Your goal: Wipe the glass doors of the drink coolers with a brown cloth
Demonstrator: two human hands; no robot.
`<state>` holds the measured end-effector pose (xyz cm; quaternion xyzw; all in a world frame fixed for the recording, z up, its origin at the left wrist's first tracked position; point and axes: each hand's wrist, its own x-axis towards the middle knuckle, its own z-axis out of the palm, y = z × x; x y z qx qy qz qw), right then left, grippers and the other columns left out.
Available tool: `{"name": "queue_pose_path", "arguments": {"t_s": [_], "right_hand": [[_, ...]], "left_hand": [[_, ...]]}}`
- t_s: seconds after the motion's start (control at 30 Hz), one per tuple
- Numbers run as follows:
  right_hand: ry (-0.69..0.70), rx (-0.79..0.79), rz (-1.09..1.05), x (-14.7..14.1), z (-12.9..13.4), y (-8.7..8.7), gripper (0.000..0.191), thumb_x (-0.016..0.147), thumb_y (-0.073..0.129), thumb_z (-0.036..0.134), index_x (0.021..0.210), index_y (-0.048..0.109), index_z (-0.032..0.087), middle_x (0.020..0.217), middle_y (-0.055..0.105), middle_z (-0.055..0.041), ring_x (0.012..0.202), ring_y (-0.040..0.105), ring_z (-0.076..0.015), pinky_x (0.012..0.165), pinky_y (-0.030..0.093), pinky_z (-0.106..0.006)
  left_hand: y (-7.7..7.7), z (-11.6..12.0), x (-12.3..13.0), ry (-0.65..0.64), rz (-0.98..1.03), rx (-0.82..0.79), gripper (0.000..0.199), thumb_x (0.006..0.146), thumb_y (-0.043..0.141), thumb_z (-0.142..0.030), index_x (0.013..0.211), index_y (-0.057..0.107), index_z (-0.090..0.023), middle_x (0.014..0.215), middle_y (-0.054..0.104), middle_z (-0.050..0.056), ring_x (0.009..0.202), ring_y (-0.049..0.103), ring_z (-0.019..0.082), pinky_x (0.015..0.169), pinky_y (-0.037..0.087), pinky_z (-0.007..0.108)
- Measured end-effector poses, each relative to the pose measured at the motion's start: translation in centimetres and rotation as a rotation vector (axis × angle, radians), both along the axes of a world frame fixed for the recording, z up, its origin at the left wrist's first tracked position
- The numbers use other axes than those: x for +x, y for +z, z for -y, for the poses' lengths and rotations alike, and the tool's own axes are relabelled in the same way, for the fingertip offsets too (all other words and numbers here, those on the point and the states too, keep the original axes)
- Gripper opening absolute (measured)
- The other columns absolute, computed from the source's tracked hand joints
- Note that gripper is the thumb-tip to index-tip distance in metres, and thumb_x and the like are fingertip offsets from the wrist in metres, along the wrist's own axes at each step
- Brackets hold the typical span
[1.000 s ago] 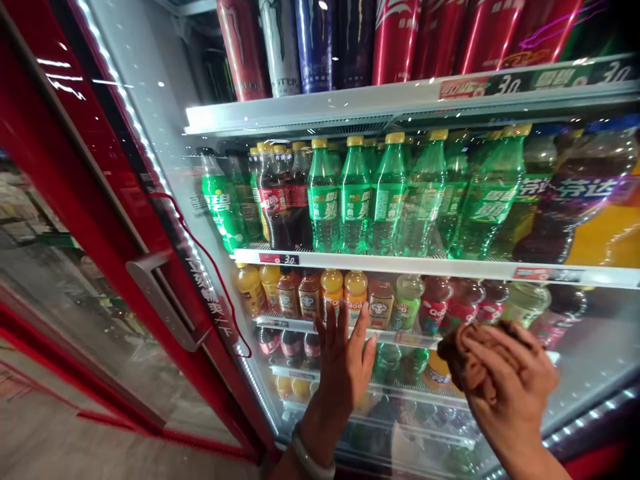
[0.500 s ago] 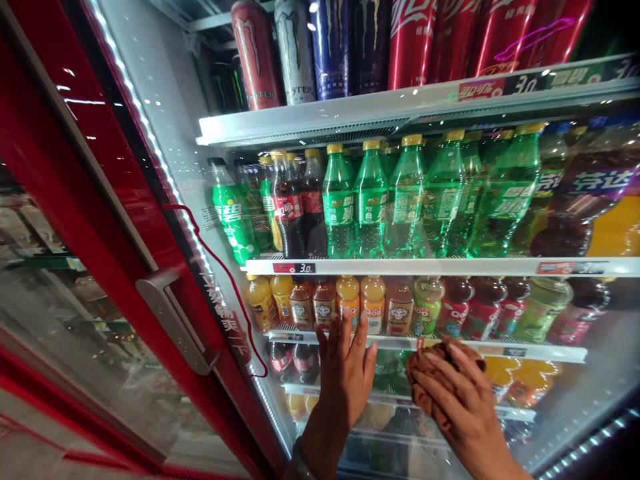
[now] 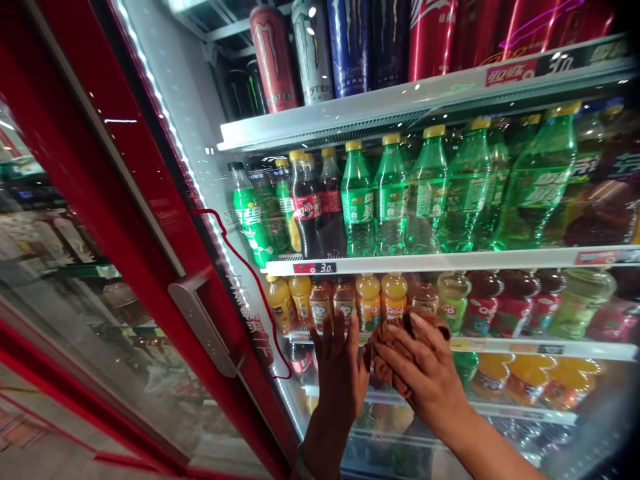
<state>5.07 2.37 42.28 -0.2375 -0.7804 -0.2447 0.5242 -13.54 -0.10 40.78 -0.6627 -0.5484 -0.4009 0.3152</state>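
Drinks fridge, red door frame (image 3: 115, 220), grey handle (image 3: 205, 330) at left. Right hand (image 3: 430, 370): fingers clamped on a crumpled brown cloth (image 3: 387, 353), at the glass (image 3: 600, 417), in front of the juice-bottle shelf (image 3: 490, 345). Left hand (image 3: 340, 373) just beside cloth, fingers apart, pointing up; contact with glass cannot be told. Green bottles (image 3: 393, 197) one shelf higher, cans (image 3: 276, 63) above those.

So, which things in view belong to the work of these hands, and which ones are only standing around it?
In use:
right hand, gripping the brown cloth
left hand, open beside it
glass front, beyond both hands

Only around:
tall cans
green bottles
small bottles
metal handle
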Motion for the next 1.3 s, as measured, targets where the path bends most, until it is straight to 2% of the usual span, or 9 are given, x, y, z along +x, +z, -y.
{"name": "queue_pose_path", "arguments": {"t_s": [0.1,0.17,0.43,0.57,0.73,0.87,1.03,1.17,1.3], "right_hand": [[0.018,-0.029,0.118,1.6,0.2,-3.3,0.034,0.099,0.052,0.012,0.125,0.071,0.023,0.134,0.066,-0.0050,0.156,0.031,-0.0277,0.131,0.031,-0.048],[0.039,-0.028,0.137,2.6,0.1,-3.6,0.034,0.100,0.050,0.014,0.123,0.072,0.024,0.134,0.067,-0.0049,0.156,0.033,-0.0274,0.131,0.031,-0.046],[0.045,0.003,-0.079,-2.7,0.0,2.1,0.034,0.093,0.066,0.013,0.124,0.071,0.026,0.132,0.068,-0.0078,0.154,0.036,-0.0291,0.125,0.042,-0.054],[0.086,0.055,0.085,-4.3,0.0,-1.4,0.032,0.099,0.056,0.013,0.121,0.073,0.027,0.135,0.069,-0.0007,0.155,0.035,-0.0217,0.127,0.042,-0.044],[0.110,-0.001,0.217,-0.7,0.5,-6.1,0.030,0.102,0.049,0.017,0.113,0.076,0.023,0.132,0.070,0.0005,0.155,0.035,-0.0242,0.133,0.030,-0.041],[0.067,-0.051,0.046,0.7,0.7,-3.5,0.030,0.096,0.058,0.011,0.121,0.072,0.023,0.133,0.068,-0.0055,0.153,0.038,-0.0283,0.128,0.039,-0.049],[0.015,-0.003,-0.038,-3.0,0.5,-0.7,0.031,0.093,0.065,0.011,0.120,0.071,0.026,0.132,0.068,-0.0054,0.154,0.036,-0.0262,0.125,0.043,-0.051],[0.057,0.056,0.154,-3.5,0.9,-4.4,0.026,0.097,0.057,0.011,0.107,0.075,0.027,0.127,0.072,0.0016,0.154,0.037,-0.0187,0.124,0.046,-0.038],[0.032,-0.033,0.215,0.5,1.4,-7.8,0.027,0.102,0.052,0.017,0.111,0.076,0.027,0.125,0.073,0.0021,0.155,0.035,-0.0219,0.127,0.041,-0.044]], "left_hand": [[0.0,0.1,-1.2,0.018,-0.003,0.052,0.087,0.094,0.068,-0.017,0.166,0.020,-0.021,0.172,0.025,0.013,0.161,0.015,0.029,0.132,0.015,0.054],[-0.1,0.3,-1.9,0.026,0.003,0.052,0.090,0.093,0.070,-0.018,0.166,0.018,-0.022,0.171,0.026,0.014,0.161,0.017,0.030,0.131,0.022,0.054],[-1.1,1.1,-3.2,0.031,0.019,-0.005,0.083,0.097,0.060,-0.014,0.166,0.016,-0.021,0.174,0.011,0.012,0.162,0.010,0.031,0.131,0.018,0.057],[-2.4,1.2,-4.0,0.015,-0.022,0.003,0.076,0.099,0.051,-0.008,0.166,0.017,-0.017,0.174,0.013,0.013,0.162,0.007,0.025,0.133,0.011,0.051],[-4.0,1.7,-4.3,0.042,-0.030,-0.032,0.082,0.097,0.061,-0.011,0.166,0.017,-0.019,0.173,0.014,0.014,0.161,0.010,0.028,0.132,0.019,0.054],[-5.7,2.1,-3.5,0.042,0.013,-0.106,0.086,0.095,0.061,-0.010,0.166,0.014,-0.020,0.174,0.012,0.015,0.161,0.007,0.033,0.127,0.030,0.060],[-7.7,1.9,-2.8,0.029,0.027,-0.129,0.091,0.093,0.061,-0.007,0.167,0.010,-0.020,0.173,0.010,0.019,0.160,0.008,0.036,0.123,0.035,0.065],[-9.0,2.1,-2.6,0.017,0.020,-0.128,0.094,0.089,0.062,-0.006,0.167,0.009,-0.017,0.172,0.011,0.019,0.160,0.012,0.035,0.125,0.034,0.062],[-9.9,2.6,-1.3,0.015,-0.020,-0.131,0.085,0.093,0.063,-0.013,0.166,0.018,-0.015,0.173,0.013,0.017,0.160,0.012,0.034,0.126,0.035,0.055]]}}
